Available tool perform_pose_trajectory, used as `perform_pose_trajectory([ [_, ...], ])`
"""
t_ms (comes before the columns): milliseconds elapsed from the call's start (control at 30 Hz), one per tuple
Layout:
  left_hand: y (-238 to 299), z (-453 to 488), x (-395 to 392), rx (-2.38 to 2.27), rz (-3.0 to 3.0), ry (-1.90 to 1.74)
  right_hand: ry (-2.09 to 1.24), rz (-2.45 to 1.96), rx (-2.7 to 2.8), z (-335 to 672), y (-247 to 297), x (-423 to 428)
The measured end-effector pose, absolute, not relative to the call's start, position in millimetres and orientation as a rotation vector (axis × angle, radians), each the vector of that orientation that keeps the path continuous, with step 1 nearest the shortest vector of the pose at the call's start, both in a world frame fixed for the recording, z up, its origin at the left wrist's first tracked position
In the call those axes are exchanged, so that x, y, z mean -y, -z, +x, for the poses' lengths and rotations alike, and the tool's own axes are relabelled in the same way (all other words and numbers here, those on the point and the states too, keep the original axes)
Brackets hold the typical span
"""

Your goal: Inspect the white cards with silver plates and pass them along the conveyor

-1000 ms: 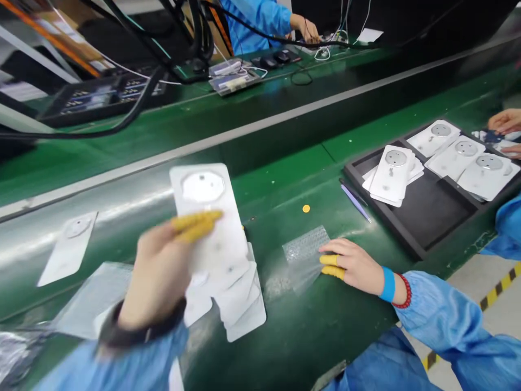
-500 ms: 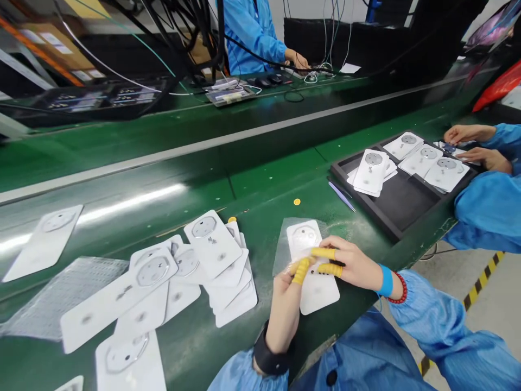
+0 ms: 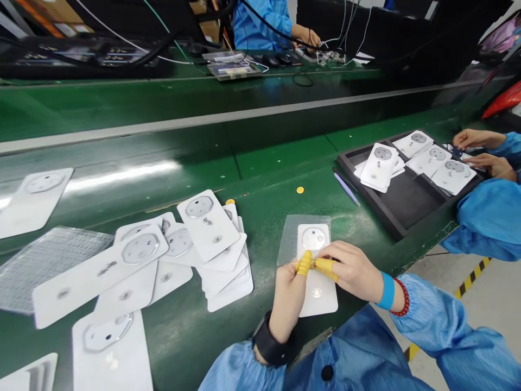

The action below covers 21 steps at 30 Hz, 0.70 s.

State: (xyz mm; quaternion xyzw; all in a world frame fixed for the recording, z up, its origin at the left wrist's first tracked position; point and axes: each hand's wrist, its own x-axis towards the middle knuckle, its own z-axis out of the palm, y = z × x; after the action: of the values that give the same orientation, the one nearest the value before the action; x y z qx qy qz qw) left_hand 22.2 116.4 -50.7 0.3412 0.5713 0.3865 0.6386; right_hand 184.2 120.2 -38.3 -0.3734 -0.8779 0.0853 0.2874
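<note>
A white panel [image 3: 318, 301] with an octagonal grey area lies upright before me on the green bench. A clear film sheet [image 3: 288, 239] shows at its upper left and behind its top. My left hand [image 3: 290, 290], in a yellow finger cot, pinches the film's lower edge over the panel's middle. From the right, my right hand [image 3: 352, 271] meets it there, its yellow-covered fingers pressed together; whatever they pinch is too small to make out. On the left sits a pile of similar white panels [image 3: 209, 225], overlapping one another.
A black tray [image 3: 378, 212] holding white panels stands at the right, with purple tweezers [image 3: 347, 189] beside it. Yellow dots [image 3: 300, 190] lie on the bench. Bubble wrap [image 3: 52, 266] is at far left. A co-worker's hands [image 3: 484, 149] work beyond the tray; another person [image 3: 262, 24] is across the bench.
My right fingers have drawn closer together and nearer my left thumb. A small shiny mark now shows on the panel's lower part. The view has shifted slightly.
</note>
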Motion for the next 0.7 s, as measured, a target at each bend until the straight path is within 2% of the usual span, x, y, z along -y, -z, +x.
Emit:
perform_pose_trajectory([
  [300,48,24,-115,-1.361,0.895,-0.916,-0.21,-1.041,2.429,180,32,-116],
  [567,56,21,-116,-1.312,0.893,-0.883,0.081,-0.845,2.514,180,42,-112],
  [700,53,22,-119,-1.304,0.902,-0.844,-0.19,-0.894,2.399,189,51,-117],
])
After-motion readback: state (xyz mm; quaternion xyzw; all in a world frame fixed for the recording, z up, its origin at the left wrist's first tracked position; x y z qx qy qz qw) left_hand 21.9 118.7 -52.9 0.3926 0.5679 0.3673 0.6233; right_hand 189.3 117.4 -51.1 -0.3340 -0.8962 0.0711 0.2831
